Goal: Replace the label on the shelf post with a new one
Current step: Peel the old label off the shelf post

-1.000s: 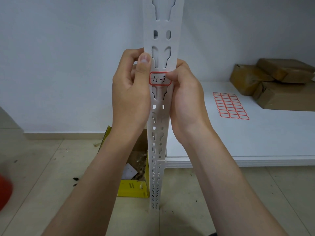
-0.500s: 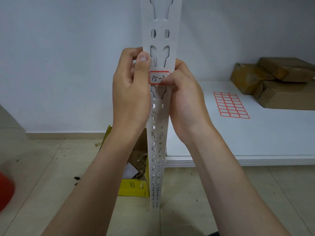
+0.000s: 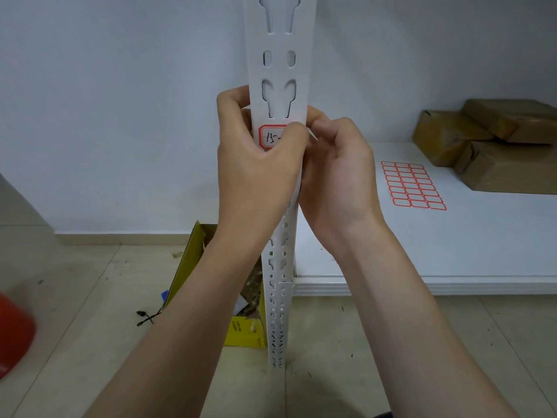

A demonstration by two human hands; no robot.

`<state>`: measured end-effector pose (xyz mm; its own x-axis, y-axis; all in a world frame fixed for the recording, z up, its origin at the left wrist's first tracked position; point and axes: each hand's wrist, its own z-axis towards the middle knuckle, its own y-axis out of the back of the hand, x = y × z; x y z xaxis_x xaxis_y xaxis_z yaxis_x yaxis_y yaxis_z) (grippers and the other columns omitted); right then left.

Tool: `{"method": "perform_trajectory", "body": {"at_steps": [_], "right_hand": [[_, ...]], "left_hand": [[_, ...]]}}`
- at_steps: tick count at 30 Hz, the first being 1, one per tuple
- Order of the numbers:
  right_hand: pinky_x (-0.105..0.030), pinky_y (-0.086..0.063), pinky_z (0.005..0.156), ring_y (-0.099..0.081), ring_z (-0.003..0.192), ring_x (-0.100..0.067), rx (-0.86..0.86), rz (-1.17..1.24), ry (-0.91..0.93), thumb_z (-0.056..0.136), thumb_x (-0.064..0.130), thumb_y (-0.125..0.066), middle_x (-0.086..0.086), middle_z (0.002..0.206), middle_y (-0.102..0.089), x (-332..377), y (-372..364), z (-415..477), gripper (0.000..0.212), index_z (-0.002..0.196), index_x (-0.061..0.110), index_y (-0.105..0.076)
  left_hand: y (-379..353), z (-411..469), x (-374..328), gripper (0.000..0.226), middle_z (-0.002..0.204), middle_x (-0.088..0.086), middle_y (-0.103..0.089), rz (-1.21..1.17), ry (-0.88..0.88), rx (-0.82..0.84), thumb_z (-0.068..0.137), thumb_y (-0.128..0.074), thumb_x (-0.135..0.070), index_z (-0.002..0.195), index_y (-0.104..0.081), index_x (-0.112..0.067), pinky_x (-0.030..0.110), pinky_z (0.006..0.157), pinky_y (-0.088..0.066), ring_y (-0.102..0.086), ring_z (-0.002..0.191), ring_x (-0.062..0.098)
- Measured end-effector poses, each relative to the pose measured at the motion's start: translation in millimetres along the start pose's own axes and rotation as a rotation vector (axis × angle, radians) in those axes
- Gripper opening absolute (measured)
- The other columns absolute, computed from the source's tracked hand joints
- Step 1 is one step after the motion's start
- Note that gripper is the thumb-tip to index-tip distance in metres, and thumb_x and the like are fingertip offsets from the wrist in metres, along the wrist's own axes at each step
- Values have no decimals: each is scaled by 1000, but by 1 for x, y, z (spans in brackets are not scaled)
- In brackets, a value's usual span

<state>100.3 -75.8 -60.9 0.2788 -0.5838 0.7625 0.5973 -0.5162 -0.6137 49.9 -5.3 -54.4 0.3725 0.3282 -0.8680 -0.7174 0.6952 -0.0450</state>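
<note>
- Red-bordered white label [image 3: 271, 136] is stuck on the front face of the shelf post [image 3: 279, 34], directly below a keyhole-shaped slot. Handwritten characters "15-" are readable; the right part of the label is hidden behind the left thumb.
- Shelf post is white perforated metal, standing upright on the tiled floor [image 3: 90, 282] and running out of the top of the view.
- Left hand [image 3: 256, 164] is wrapped around the post from its left side, fingers curled behind it, thumb laid across the label's right half.
- Right hand [image 3: 334, 173] is loosely closed against the post's right edge, fingertips bunched at the label's right end. A thin pale sliver protrudes at that edge; whether it is a lifted label corner cannot be told.
- Label sheet [image 3: 413, 185], carrying rows of blank red-bordered labels, lies flat on the white shelf board [image 3: 452, 245] to the right of the post.
- Brown paper parcels [image 3: 488, 140] are stacked at the far right of the same board.
- Yellow carton [image 3: 244, 330], open, stands on the floor just behind and left of the post.
- Red object [image 3: 12, 330] is partly visible at the left edge.
</note>
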Motion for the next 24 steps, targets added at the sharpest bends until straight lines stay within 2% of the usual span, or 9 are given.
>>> {"method": "perform_trajectory", "body": {"at_steps": [3,6,11,14,16,18,21,24], "right_hand": [[-24,-62,73,-75,81,-15,0,0,-6,108,16,-29,-10,93,-77,0,0,-1,42,116,7,-68],[-24,-62,75,-74,83,-14,-17,-32,1,108,18,-30,-9,98,-76,-1,-1,0,41,121,8,-68],[-20,-58,67,-73,74,-11,9,-11,-2,109,15,-29,-2,81,-75,1,-2,-2,41,94,11,-67],[-22,-59,70,-74,77,-13,12,-1,-10,108,16,-29,-5,86,-75,1,-4,-2,41,100,10,-68],[-22,-60,71,-75,78,-13,19,4,-18,108,15,-27,-6,86,-76,2,-4,-3,42,102,8,-68],[-21,-60,69,-75,75,-13,22,7,-27,108,15,-27,-4,82,-77,3,-5,-3,43,98,8,-68],[-20,-60,68,-75,74,-13,21,12,-29,108,15,-30,-4,80,-77,4,-7,-5,44,91,9,-69],[-20,-61,70,-75,75,-13,11,26,-31,108,16,-31,-5,82,-77,3,-6,-5,43,92,8,-70]], "left_hand": [[-3,2,0,28,85,-10,-66,-24,22,-2,91,-62,-7,118,-55,-11,14,64,-51,-65,71,0],[-5,3,0,16,74,-16,-63,-31,24,2,93,-59,-7,107,-55,-13,13,62,-50,-62,66,-2],[-6,6,0,19,70,-18,-64,-31,43,9,91,-58,-8,110,-56,-13,21,68,-57,-65,68,1],[-6,7,-1,20,71,-17,-64,-35,57,8,90,-59,-7,109,-56,-14,27,72,-59,-66,70,4],[-6,8,-1,19,69,-18,-64,-32,61,14,90,-59,-7,107,-55,-15,25,71,-58,-66,69,3],[-6,8,-2,18,66,-20,-64,-26,66,15,90,-59,-7,106,-55,-15,22,68,-57,-65,67,1],[-7,9,-2,18,66,-18,-62,-46,83,7,89,-59,-7,103,-54,-16,25,67,-55,-64,66,4],[-7,9,-2,17,67,-15,-60,-59,89,0,88,-60,-7,100,-53,-17,26,65,-52,-61,62,7]]}}
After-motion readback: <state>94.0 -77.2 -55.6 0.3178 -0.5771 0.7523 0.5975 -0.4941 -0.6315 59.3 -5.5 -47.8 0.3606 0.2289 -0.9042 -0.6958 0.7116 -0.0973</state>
